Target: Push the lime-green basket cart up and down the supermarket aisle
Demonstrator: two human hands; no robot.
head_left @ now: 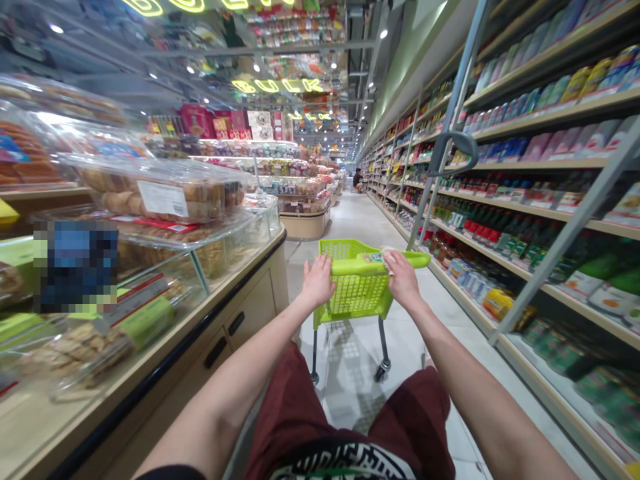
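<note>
A lime-green plastic shopping cart [356, 298] stands in front of me in the aisle, on grey legs with small casters. My left hand [319, 280] is closed around the left end of its handle. Farther right along that bar, my right hand [401, 275] grips too, with something white and crumpled [387, 255] at its fingers, perhaps a tissue. Between the hands a small printed label [371, 257] shows on the handle. What lies inside the basket is mostly hidden.
A display counter [240, 287] with clear packs of baked goods [170, 190] runs close on the left. Tall shelves [550, 167] of drinks and bottles line the right, with a slanting metal ladder [425, 193] before them. Far down the pale floor [345, 213], a person [357, 179] is low by the shelves.
</note>
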